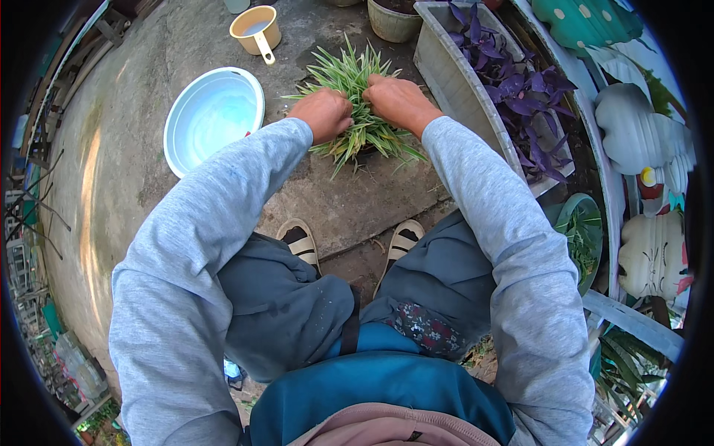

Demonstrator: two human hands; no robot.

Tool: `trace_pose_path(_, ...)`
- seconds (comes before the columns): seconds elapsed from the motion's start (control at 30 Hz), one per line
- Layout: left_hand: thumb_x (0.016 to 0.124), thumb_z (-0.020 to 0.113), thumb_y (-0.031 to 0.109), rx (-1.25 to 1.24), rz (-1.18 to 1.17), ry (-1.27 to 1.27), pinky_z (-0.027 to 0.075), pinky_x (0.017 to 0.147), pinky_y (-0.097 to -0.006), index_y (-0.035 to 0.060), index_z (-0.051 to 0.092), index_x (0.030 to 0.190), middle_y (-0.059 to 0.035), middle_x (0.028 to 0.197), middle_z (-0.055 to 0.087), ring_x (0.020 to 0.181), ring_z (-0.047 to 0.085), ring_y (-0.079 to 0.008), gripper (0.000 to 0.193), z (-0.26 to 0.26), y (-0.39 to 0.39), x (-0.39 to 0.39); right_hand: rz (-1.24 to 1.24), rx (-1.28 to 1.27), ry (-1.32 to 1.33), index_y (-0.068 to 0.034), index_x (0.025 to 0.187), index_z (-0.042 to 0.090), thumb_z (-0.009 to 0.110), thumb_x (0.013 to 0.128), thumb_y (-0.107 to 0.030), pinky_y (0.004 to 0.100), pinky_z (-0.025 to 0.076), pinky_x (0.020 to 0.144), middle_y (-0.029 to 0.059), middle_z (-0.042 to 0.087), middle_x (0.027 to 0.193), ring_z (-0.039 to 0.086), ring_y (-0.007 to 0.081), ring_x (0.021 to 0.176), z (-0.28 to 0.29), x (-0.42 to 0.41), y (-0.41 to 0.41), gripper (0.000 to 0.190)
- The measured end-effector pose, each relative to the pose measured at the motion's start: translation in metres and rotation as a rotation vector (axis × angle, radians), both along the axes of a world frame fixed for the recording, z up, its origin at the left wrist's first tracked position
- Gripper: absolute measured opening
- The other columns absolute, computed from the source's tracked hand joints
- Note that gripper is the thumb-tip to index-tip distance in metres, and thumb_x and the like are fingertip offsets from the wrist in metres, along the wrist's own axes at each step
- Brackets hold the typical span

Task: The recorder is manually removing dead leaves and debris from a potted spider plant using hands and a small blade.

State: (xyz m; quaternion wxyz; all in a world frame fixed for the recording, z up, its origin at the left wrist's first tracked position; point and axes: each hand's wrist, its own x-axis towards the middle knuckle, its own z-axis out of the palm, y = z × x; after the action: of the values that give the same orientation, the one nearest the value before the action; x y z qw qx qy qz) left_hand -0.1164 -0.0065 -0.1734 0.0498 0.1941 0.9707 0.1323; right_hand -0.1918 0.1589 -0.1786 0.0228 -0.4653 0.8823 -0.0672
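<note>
A bushy spider plant (361, 131) with narrow green leaves edged in pale cream stands on the concrete in front of my feet. My left hand (324, 113) is at its left side, fingers curled and pinched on some leaves. On the right side my right hand (399, 101) also has its fingers bent in among the leaves, thumb and forefinger closed on them. The two hands are a short gap apart over the middle of the plant. Foliage hides most of the base, where a dark edge shows, and some fingertips are hidden too.
Left of the plant sits a light blue basin (172, 131); beyond it, a yellow dipper (266, 42) holds liquid. A long planter (468, 78) with purple-leaved plants (516, 86) runs along the right. Behind it are a round pot (393, 23) and cut plastic bottles (630, 128).
</note>
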Motion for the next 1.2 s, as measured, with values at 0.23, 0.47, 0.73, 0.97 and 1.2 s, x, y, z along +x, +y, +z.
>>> trace_pose_path(0.23,0.074,0.063,0.016,-0.006,0.038,-0.017,0.047,0.072,-0.0413,0.002,0.06,0.077,-0.0138,0.081,0.058,0.081,0.058,-0.0321,0.015,-0.001,0.0,0.003,-0.035,-0.069,-0.119,-0.003,0.078,0.062,0.055,0.074,-0.006,0.0403,0.046,0.075,0.016,0.058,0.094,0.058,0.031,0.092,0.016,0.001,-0.001,0.009)
trace_pose_path(0.47,0.074,0.063,0.017,-0.032,0.056,-0.064,0.047,0.071,-0.0411,0.002,0.06,0.078,-0.0142,0.081,0.058,0.08,0.058,-0.032,0.015,-0.006,0.0,-0.001,-0.138,-0.321,-0.415,-0.002,0.076,0.063,0.059,0.071,-0.009,0.0359,0.049,0.066,0.0152,0.064,0.074,0.063,0.0283,0.075,0.016,-0.019,0.001,0.009)
trace_pose_path(0.73,0.076,0.061,0.015,-0.033,0.062,-0.032,0.046,0.074,-0.041,0.0011,0.06,0.079,-0.0135,0.084,0.058,0.083,0.057,-0.0313,0.014,-0.003,-0.004,-0.002,-0.374,0.401,-0.541,-0.001,0.082,0.066,0.067,0.068,-0.013,0.0304,0.048,0.056,0.0078,0.064,0.068,0.062,0.0156,0.063,0.074,-0.025,0.046,0.019)
trace_pose_path(0.97,0.081,0.06,0.02,0.296,0.161,0.36,0.045,0.076,-0.0389,0.0019,0.06,0.078,-0.0117,0.086,0.056,0.085,0.055,-0.0286,0.018,0.015,0.017,-0.002,-0.261,0.207,-0.715,-0.004,0.093,0.064,0.062,0.069,-0.004,0.0318,0.05,0.056,0.0111,0.066,0.072,0.064,0.0188,0.065,0.05,-0.01,0.049,0.024)
trace_pose_path(1.2,0.08,0.06,0.017,0.057,-0.338,0.228,0.045,0.079,-0.0366,0.0091,0.053,0.108,-0.007,0.101,0.055,0.092,0.054,-0.0244,0.03,0.004,0.047,0.011,-0.389,0.424,-0.466,-0.005,0.087,0.066,0.057,0.074,-0.005,0.0316,0.05,0.054,0.0088,0.065,0.074,0.062,0.0179,0.062,0.036,-0.033,0.049,0.016)
